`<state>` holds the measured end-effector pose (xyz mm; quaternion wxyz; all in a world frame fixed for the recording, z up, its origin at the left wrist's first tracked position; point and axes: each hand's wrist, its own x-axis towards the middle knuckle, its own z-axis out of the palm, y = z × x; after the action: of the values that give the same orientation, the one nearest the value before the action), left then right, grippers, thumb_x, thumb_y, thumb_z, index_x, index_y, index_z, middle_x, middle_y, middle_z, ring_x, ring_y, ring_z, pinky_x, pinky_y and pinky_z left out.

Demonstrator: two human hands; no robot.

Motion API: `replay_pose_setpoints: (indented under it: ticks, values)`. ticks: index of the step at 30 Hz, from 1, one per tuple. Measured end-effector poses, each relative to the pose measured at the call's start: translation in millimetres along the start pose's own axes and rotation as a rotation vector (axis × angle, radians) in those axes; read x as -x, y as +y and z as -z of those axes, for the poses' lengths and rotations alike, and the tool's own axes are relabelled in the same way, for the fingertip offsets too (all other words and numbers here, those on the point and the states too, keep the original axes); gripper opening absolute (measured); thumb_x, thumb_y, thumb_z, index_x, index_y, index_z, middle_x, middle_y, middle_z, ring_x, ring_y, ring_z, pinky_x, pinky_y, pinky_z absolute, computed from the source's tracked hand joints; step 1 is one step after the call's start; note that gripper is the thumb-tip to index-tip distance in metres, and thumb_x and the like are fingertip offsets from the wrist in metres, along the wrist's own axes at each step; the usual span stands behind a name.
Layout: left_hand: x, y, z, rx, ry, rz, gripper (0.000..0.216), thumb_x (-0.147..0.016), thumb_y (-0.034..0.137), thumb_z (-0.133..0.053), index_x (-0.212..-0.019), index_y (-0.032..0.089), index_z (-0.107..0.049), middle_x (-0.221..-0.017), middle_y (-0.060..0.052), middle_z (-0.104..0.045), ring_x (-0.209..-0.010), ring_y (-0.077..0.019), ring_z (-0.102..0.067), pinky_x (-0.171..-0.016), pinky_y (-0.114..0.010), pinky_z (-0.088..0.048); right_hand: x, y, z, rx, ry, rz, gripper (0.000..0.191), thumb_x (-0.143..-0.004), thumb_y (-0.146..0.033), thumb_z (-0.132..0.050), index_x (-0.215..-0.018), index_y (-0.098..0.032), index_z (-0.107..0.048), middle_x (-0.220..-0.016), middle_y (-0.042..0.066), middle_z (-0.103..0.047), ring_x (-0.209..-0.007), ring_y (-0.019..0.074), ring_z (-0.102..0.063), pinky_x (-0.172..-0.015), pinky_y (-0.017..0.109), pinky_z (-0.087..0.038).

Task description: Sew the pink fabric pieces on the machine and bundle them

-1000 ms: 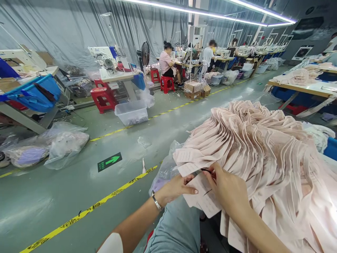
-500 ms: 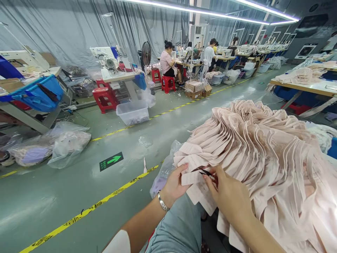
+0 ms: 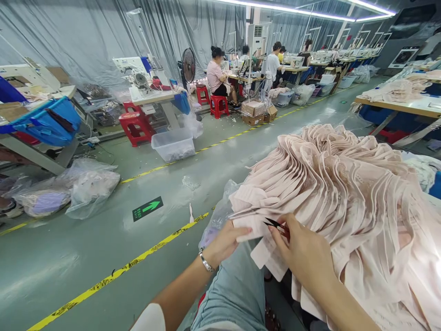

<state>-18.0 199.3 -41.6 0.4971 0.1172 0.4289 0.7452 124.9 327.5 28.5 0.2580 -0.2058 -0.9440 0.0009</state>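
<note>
A big stack of pale pink fabric pieces (image 3: 344, 193) lies spread like a fan in front of me. My left hand (image 3: 223, 243), with a bracelet on the wrist, pinches the corner of one pink piece (image 3: 248, 230) at the stack's near end. My right hand (image 3: 306, 257) is closed around small thread snips (image 3: 275, 224) with dark blades, whose tips rest at the edge of that piece. My knee in blue jeans (image 3: 237, 289) is below both hands.
A clear plastic bag (image 3: 217, 216) hangs by the stack's left end. On the green floor are yellow tape lines (image 3: 113, 276), a green arrow sign (image 3: 147, 208), plastic bags (image 3: 86, 184) and a clear bin (image 3: 172, 145). Sewing tables, red stools (image 3: 136, 128) and seated people stand farther back.
My left hand moved up to the stack's edge and took a new pink piece by its corner. My right hand with the snips shifted slightly right.
</note>
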Motion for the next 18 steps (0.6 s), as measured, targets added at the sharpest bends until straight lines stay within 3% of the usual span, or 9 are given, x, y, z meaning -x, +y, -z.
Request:
replay_pose_setpoints:
  ticks: [2, 6, 10, 13, 16, 18]
  values:
    - [-2.9, 3.1, -2.4, 0.156, 0.068, -0.01, 0.043, -0.065, 0.027, -0.086, -0.103, 0.013, -0.071, -0.106, -0.012, -0.072, -0.104, -0.029, -0.067, -0.093, -0.037, -0.053, 7.1, -3.3, 4.3, -0.036, 0.002, 0.0, 0.032, -0.101, -0.047, -0.035, -0.091, -0.022, -0.053, -0.059, -0.002, -0.067, -0.045, 0.0168, -0.062, -0.041, 0.025, -0.029]
    - [-0.3, 5.6, -13.5, 0.314, -0.002, 0.069, 0.045, -0.077, 0.031, -0.075, -0.116, 0.012, -0.065, -0.112, -0.015, -0.07, -0.112, -0.0315, -0.065, -0.09, -0.038, -0.055, 15.5, -9.1, 6.1, -0.01, 0.015, 0.001, 0.033, -0.102, -0.044, -0.032, -0.089, -0.022, -0.053, -0.059, -0.001, -0.068, -0.042, 0.0164, -0.061, -0.039, 0.025, -0.027]
    - [6.7, 2.9, -24.7, 0.302, 0.038, 0.002, 0.04, -0.073, 0.027, -0.079, -0.108, 0.014, -0.068, -0.107, -0.012, -0.072, -0.101, -0.0292, -0.069, -0.085, -0.036, -0.057, 15.5, -10.2, -0.4, 0.039, 0.005, -0.033, 0.035, -0.102, -0.043, -0.031, -0.089, -0.021, -0.055, -0.056, -0.001, -0.066, -0.042, 0.0178, -0.06, -0.039, 0.026, -0.023]
    - [9.8, 0.8, -29.0, 0.294, -0.016, -0.043, 0.035, -0.074, 0.027, -0.081, -0.104, 0.014, -0.07, -0.102, -0.012, -0.073, -0.092, -0.0265, -0.07, -0.084, -0.037, -0.056, 14.6, -7.8, -6.7, 0.084, -0.022, -0.033, 0.035, -0.101, -0.041, -0.032, -0.082, -0.022, -0.055, -0.051, -0.002, -0.062, -0.041, 0.0181, -0.059, -0.04, 0.026, -0.017]
    - [11.2, 0.2, -27.9, 0.241, -0.057, -0.051, 0.038, -0.078, 0.035, -0.079, -0.109, 0.016, -0.07, -0.107, -0.013, -0.072, -0.095, -0.0285, -0.068, -0.083, -0.042, -0.055, 15.8, -4.0, -9.4, 0.099, -0.045, -0.041, 0.036, -0.101, -0.041, -0.033, -0.08, -0.022, -0.055, -0.049, -0.001, -0.06, -0.04, 0.0187, -0.058, -0.041, 0.025, -0.015]
    - [10.6, 2.0, -24.9, 0.129, -0.003, -0.092, 0.039, -0.077, 0.038, -0.08, -0.108, 0.015, -0.072, -0.11, -0.013, -0.071, -0.101, -0.0292, -0.067, -0.087, -0.041, -0.053, 17.8, -1.7, -7.8, 0.063, -0.06, -0.061, 0.037, -0.1, -0.045, -0.034, -0.082, -0.022, -0.056, -0.049, -0.002, -0.06, -0.04, 0.0189, -0.058, -0.041, 0.025, -0.016]
